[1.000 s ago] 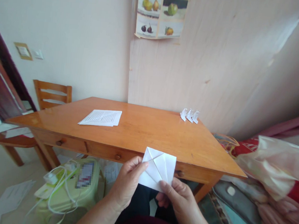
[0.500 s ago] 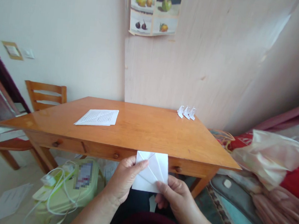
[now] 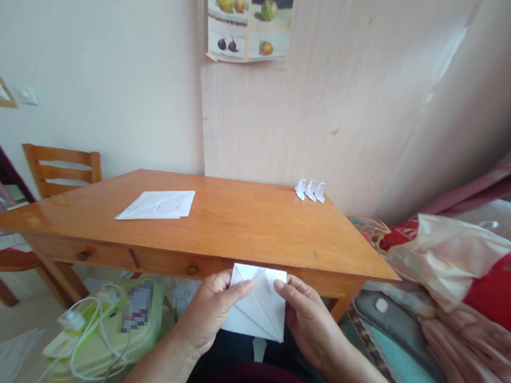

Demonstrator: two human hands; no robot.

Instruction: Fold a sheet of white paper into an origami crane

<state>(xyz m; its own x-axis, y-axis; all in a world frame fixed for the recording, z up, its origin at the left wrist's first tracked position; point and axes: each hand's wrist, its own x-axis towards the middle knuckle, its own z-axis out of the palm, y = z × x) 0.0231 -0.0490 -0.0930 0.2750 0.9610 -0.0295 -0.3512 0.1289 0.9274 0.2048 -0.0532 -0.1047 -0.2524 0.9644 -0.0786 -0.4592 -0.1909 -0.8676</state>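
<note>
both my left hand (image 3: 209, 312) and right hand (image 3: 309, 318) pinch the creased paper (image 3: 256, 308) at its sides, keeping it taut just near of the counter (image 3: 234, 225).

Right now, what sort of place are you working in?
Probably a room in a home: an orange wooden table with drawers, a fruit-picture poster on the wall, and pink bedding piled at right. The left hand and right hand hold a folded white paper.
</note>
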